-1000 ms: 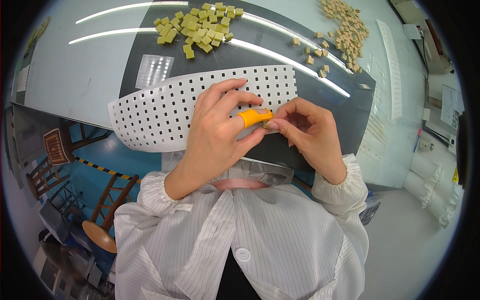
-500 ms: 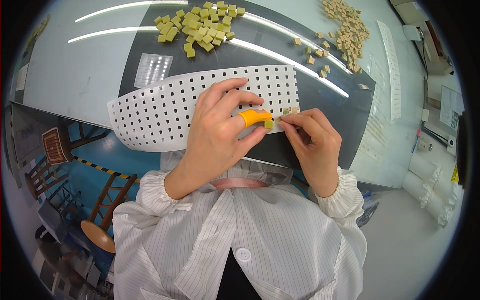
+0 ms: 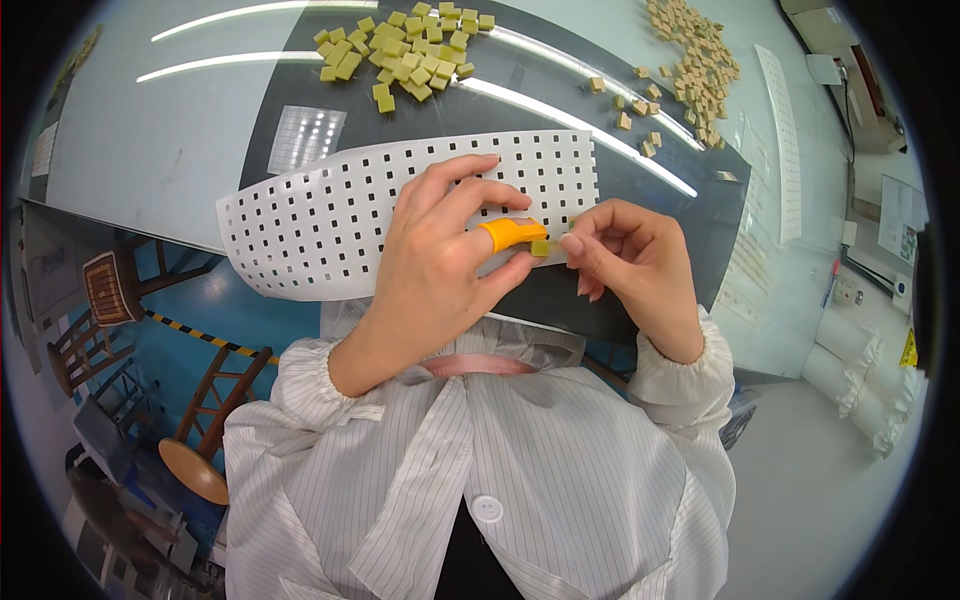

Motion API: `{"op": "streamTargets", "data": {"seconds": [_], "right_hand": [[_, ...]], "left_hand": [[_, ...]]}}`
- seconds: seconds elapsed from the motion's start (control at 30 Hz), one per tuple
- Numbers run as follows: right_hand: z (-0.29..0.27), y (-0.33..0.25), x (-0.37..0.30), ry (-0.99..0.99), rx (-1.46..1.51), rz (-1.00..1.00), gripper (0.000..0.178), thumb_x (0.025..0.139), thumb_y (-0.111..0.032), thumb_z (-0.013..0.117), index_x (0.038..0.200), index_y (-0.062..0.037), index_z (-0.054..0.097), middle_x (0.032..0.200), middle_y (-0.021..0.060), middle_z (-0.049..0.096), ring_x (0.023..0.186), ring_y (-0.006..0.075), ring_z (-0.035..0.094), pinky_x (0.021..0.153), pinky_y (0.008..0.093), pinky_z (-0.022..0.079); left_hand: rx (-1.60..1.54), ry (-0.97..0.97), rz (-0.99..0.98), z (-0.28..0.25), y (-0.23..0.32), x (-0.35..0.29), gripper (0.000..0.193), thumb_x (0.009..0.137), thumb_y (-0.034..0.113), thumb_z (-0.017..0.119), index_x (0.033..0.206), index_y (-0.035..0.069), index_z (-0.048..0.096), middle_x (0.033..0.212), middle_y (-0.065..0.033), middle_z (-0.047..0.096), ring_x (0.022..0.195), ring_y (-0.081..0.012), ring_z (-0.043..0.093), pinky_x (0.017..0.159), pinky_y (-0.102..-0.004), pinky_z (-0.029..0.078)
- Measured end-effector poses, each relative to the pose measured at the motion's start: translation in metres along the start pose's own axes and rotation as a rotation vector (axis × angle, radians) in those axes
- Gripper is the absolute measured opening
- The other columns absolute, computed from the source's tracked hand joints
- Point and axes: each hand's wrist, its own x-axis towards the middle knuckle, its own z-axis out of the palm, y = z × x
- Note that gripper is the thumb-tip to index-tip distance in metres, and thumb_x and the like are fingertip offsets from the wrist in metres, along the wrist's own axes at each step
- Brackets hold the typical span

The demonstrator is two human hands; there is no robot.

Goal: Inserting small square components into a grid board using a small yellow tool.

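A white sheet with rows of small dark square holes (image 3: pixel 330 215) lies on the dark mat, its left end curling up. My left hand (image 3: pixel 440 235) rests over the sheet's right half, an orange finger cot (image 3: pixel 512 234) on its index finger. Between that finger and the thumb sits a small yellow-green block (image 3: pixel 540 248). My right hand (image 3: pixel 640 255) is just right of the block at the sheet's right edge. Its thumb and index finger are pinched together, and whatever they hold is too small or hidden to name. The hand covers the sheet's lower right corner.
A pile of yellow-green blocks (image 3: pixel 410 58) lies at the mat's far side. Many small tan blocks (image 3: pixel 700 70) are scattered at the far right. A translucent sheet (image 3: pixel 306 140) lies at far left, another perforated strip (image 3: pixel 780 115) at right. Stools (image 3: pixel 195 470) stand left below.
My right hand has turned and shifted slightly right and up, its thumb now beside the block. Small pieces at the sheet's right edge are now mostly covered. My left hand has barely moved.
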Motion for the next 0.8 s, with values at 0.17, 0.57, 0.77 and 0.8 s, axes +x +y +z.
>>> {"op": "streamTargets", "data": {"seconds": [0.17,0.57,0.77,0.8], "right_hand": [[-0.0024,-0.0044,0.0068,-0.177,0.094,0.164,0.017,0.094,-0.015,0.068,0.090,0.0007,0.064,0.073,0.0044,0.066,0.059,0.0079,0.062,0.052,0.0207,0.051],[0.0021,-0.0013,0.0057,-0.140,0.111,0.166,0.020,0.094,-0.018,0.069,0.091,0.0012,0.065,0.073,0.0051,0.066,0.058,0.0085,0.062,0.053,0.0213,0.052],[0.0024,0.0002,0.0059,-0.134,0.117,0.157,0.021,0.094,-0.018,0.070,0.090,0.0014,0.065,0.073,0.0054,0.067,0.057,0.0086,0.062,0.052,0.0215,0.052],[0.0025,0.0003,0.0058,-0.134,0.117,0.158,0.021,0.094,-0.018,0.070,0.090,0.0014,0.065,0.073,0.0054,0.067,0.057,0.0086,0.062,0.052,0.0215,0.052]], "left_hand": [[-0.008,0.004,0.005,0.0010,0.0000,0.0010,0.022,0.066,0.009,0.081,0.087,0.006,0.075,0.103,-0.0031,0.067,0.117,-0.0308,0.057,0.097,-0.0458,0.044],[-0.006,0.007,-0.009,0.0005,0.0012,0.0015,0.020,0.066,0.009,0.081,0.085,0.005,0.075,0.101,-0.0031,0.067,0.117,-0.0307,0.057,0.096,-0.0457,0.044],[-0.007,0.009,-0.006,0.0009,0.0008,0.0013,0.020,0.066,0.009,0.081,0.085,0.005,0.075,0.102,-0.0031,0.067,0.117,-0.0308,0.057,0.096,-0.0458,0.044],[-0.010,0.006,-0.011,0.0008,0.0010,0.0012,0.020,0.066,0.009,0.080,0.085,0.005,0.075,0.102,-0.0031,0.067,0.117,-0.0308,0.057,0.096,-0.0459,0.044]]}}
